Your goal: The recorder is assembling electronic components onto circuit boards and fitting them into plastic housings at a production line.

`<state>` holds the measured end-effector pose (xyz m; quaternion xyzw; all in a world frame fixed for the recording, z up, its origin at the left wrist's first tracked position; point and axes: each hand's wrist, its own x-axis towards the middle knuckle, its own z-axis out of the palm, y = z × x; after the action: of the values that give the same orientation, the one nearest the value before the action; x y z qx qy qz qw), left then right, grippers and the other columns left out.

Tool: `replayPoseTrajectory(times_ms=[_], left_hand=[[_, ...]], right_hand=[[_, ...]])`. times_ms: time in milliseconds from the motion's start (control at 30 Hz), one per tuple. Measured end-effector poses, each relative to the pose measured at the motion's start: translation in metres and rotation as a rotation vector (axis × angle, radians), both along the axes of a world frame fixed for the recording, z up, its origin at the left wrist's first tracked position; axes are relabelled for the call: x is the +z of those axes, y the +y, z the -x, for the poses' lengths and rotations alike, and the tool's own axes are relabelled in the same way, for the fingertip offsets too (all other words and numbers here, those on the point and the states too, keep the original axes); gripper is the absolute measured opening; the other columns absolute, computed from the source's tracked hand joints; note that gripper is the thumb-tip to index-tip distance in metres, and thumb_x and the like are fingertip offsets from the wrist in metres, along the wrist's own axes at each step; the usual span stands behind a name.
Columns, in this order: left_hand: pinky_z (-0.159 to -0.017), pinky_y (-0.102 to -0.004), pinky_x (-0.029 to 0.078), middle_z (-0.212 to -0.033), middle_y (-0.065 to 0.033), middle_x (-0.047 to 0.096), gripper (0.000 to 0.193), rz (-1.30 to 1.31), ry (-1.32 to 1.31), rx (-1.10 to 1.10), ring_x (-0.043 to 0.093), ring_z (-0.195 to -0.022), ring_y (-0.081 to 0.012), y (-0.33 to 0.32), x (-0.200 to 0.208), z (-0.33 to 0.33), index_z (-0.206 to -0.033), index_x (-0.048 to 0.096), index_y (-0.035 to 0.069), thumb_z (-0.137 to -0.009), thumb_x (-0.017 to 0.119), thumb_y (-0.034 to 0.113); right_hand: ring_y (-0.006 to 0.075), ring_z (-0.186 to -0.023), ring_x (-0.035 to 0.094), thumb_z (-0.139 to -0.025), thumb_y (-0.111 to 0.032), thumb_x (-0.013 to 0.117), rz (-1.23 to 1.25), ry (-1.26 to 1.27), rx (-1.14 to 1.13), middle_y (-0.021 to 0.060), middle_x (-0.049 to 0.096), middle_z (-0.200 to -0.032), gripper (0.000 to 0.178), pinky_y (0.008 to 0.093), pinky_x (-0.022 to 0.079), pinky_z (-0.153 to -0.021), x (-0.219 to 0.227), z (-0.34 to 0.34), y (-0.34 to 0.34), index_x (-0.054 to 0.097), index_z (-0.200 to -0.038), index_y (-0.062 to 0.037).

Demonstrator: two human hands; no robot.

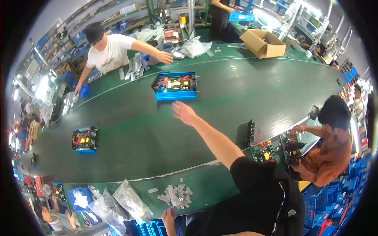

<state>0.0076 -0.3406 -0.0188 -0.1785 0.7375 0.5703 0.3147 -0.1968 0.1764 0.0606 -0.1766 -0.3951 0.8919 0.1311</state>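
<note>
Right hand (184, 113), outstretched and slightly splayed, hovers near the blue-cased unit (176, 86)

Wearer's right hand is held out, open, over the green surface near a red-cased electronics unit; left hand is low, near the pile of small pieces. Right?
Not quite: the case is blue, not red. The head view shows the open right hand near that blue-cased electronics unit; the left hand is low, near the pile of small pieces.
</note>
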Motion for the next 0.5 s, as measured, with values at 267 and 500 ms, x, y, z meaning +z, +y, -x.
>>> replayPoseTrajectory(times_ms=[267,500], left_hand=[[-0.056,-0.0259,0.045,-0.079,-0.0061,0.065,0.027,-0.137,0.039,-0.246,0.06,-0.066,-0.0131,-0.007,-0.028,0.03,-0.089,0.064,0.001,-0.093,0.056,0.026],[-0.046,-0.024,0.039,-0.067,-0.0064,0.061,0.024,-0.198,0.482,-0.446,0.055,-0.056,-0.0128,-0.075,-0.038,0.072,-0.078,0.062,0.002,-0.088,0.057,0.023]], right_hand=[[0.028,-0.095,0.066,-0.096,-0.013,0.05,0.015,-0.3,-0.338,0.0153,0.064,-0.114,0.032,0.0398,0.056,-0.082,-0.091,-0.311,-0.077,0.05,-0.126,-0.0017],[0.0217,-0.051,0.052,-0.082,-0.022,0.069,-0.221,-1.138,-1.252,0.0064,0.055,-0.06,0.024,0.0345,0.043,-0.049,-0.107,-0.538,-0.111,0.066,-0.087,0.001]])
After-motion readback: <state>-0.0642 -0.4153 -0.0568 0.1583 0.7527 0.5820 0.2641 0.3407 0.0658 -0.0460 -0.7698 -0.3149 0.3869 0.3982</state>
